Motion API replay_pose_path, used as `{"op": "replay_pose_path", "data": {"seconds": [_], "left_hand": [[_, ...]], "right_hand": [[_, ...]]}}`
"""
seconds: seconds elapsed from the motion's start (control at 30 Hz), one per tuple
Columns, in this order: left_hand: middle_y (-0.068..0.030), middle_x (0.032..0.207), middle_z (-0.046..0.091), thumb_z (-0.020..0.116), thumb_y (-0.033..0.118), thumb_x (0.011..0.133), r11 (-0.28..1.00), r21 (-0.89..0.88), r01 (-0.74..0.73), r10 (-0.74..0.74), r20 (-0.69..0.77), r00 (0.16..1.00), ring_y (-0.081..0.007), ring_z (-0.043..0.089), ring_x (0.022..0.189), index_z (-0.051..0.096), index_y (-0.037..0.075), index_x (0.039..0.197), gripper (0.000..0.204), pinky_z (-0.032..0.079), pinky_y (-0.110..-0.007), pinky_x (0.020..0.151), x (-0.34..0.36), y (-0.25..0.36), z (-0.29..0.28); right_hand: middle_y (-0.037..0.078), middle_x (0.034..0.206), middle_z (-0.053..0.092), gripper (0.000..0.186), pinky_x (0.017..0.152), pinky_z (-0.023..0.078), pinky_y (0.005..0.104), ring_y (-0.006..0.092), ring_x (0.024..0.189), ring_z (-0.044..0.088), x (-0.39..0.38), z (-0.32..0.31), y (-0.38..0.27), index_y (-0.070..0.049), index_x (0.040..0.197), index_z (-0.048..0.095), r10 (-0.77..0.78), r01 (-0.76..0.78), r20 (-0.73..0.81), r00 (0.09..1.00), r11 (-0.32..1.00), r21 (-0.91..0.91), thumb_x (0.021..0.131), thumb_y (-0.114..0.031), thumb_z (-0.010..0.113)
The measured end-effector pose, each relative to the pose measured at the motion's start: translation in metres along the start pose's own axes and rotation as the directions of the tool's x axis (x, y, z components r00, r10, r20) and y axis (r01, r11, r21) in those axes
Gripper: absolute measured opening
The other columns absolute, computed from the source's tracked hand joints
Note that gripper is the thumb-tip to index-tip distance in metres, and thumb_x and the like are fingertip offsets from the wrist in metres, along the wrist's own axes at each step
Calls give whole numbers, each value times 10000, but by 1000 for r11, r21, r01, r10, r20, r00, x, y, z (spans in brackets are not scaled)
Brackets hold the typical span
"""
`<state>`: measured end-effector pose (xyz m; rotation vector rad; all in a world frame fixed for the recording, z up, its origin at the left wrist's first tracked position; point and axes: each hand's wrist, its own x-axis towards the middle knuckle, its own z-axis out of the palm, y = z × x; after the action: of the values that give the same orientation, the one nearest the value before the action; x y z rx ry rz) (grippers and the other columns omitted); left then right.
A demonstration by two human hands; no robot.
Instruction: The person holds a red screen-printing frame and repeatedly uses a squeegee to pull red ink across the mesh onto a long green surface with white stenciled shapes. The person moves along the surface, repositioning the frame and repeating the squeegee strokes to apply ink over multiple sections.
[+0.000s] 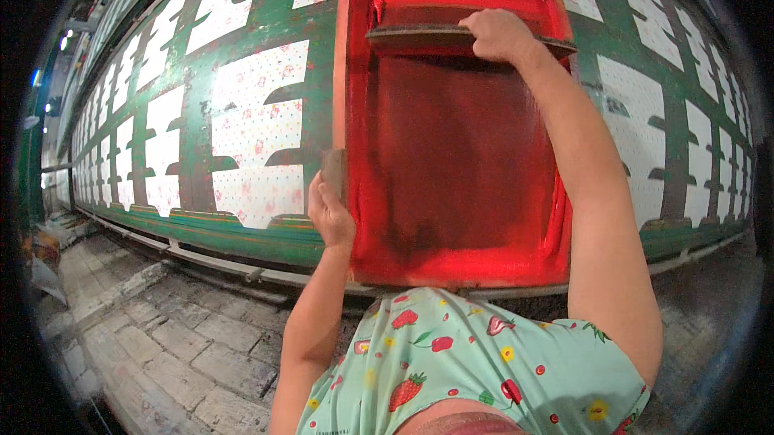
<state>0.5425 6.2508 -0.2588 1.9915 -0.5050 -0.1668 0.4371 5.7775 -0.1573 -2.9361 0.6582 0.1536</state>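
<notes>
Red paste (459, 266) rims a framed screen (459, 161) on a green tabletop (282, 245), lying beneath the right grip (501, 34) and right of the left grip (329, 217). Toward the screen's far end, the right grip is curled tight over a long bar (419, 32) reaching nearly side to side; the left grip, fingers partly bent, touches a brown block (334, 170) at the screen's left edge.
</notes>
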Motion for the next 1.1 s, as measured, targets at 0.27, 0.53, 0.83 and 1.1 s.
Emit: {"op": "replay_pose_path", "data": {"seconds": [0.27, 0.53, 0.83, 1.1], "left_hand": [[-258, 1321, 758, 413, 466, 1233, 1000, -16, 2, -2, 19, 1000, -437, 706, 1253, 707, -45, 1381, 608, 527, -481, 1105, 7, -5, 0], [-284, 1257, 770, 509, 423, 1182, 1000, -22, -5, 6, 50, 999, -501, 711, 1191, 773, -7, 1270, 512, 552, -541, 1042, 11, -21, 3], [-251, 1227, 794, 725, 391, 1040, 993, 102, -59, 72, -127, 989, -462, 749, 1150, 781, 45, 1300, 437, 580, -563, 1023, 9, -15, 3], [-243, 1291, 789, 626, 419, 1093, 989, 137, 53, -37, -119, 992, -466, 748, 1200, 777, 89, 1339, 439, 580, -574, 1041, 7, -11, 2]], "right_hand": [[155, 1070, 833, 332, 909, 663, 553, 386, 1039, 811, -171, 22, -123, -144, 1104, 826, -30, 29, 42, 999, 999, 21, 801, -86, 702], [132, 1047, 810, 449, 895, 638, 545, 379, 1025, 792, -316, 58, -227, -194, 1218, 842, -13, 12, 10, 1000, 994, 108, 825, -35, 695], [138, 1232, 729, 699, 1002, 578, 528, 364, 1174, 680, -388, 80, -295, -97, 1359, 747, -81, 85, -90, 993, 996, 36, 831, -527, 907], [182, 1379, 756, 665, 1115, 547, 538, 403, 1293, 688, -429, 92, -258, -49, 1380, 752, -233, 291, -248, 940, 929, 229, 968, -568, 808]]}}
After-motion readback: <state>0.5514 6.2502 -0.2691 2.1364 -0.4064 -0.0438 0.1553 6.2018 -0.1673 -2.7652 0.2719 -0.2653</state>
